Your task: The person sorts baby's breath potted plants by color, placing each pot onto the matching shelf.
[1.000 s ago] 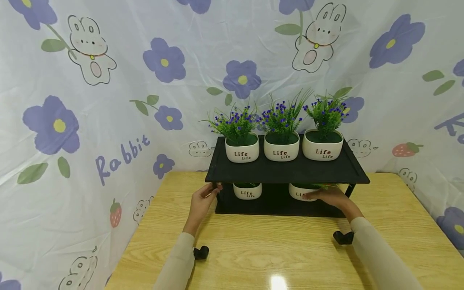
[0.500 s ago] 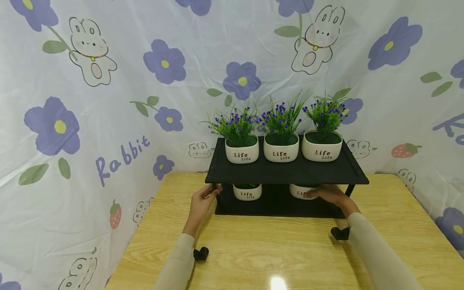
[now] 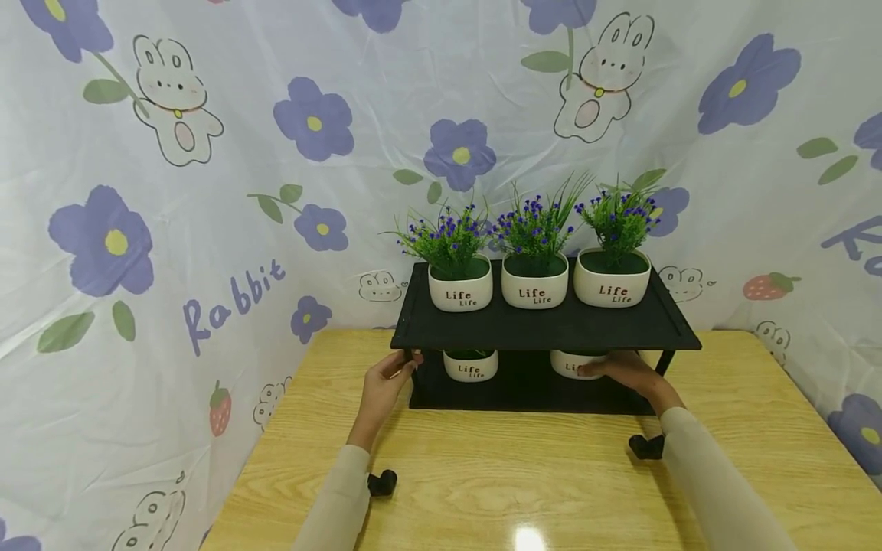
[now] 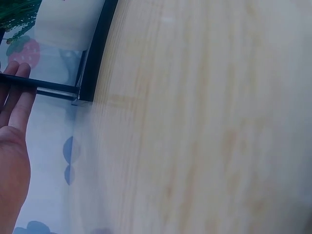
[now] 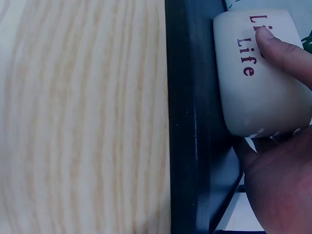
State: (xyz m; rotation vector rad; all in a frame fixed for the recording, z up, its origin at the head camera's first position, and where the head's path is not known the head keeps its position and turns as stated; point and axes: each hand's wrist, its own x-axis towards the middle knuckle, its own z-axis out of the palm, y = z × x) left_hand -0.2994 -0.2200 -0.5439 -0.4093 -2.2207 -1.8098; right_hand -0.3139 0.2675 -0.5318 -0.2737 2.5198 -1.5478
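A two-tier black plant shelf [image 3: 544, 329] stands on the wooden table. My right hand [image 3: 625, 372] reaches under the top tier and grips a white flower pot [image 3: 566, 364] on the lower tier. In the right wrist view, the thumb [image 5: 280, 51] lies across the "Life" lettering of that pot, while the other fingers are mostly hidden behind and below it. At the shelf's front left corner, my left hand [image 3: 383, 379] holds the thin black post [image 4: 53, 87], its fingers passing behind it in the left wrist view. Another white pot [image 3: 472, 367] sits at the left of the lower tier.
Along the top tier stand three white pots with purple-flowered plants: left [image 3: 460, 293], middle [image 3: 534, 291] and right [image 3: 612, 288]. A printed cloth [image 3: 241, 191] hangs close behind the table [image 3: 482, 467]. A black wrist mount [image 3: 382, 482] sits at each sleeve.
My right forearm has shifted slightly left, and the right hand sits a little deeper around the lower right pot. The left hand keeps its place at the post.
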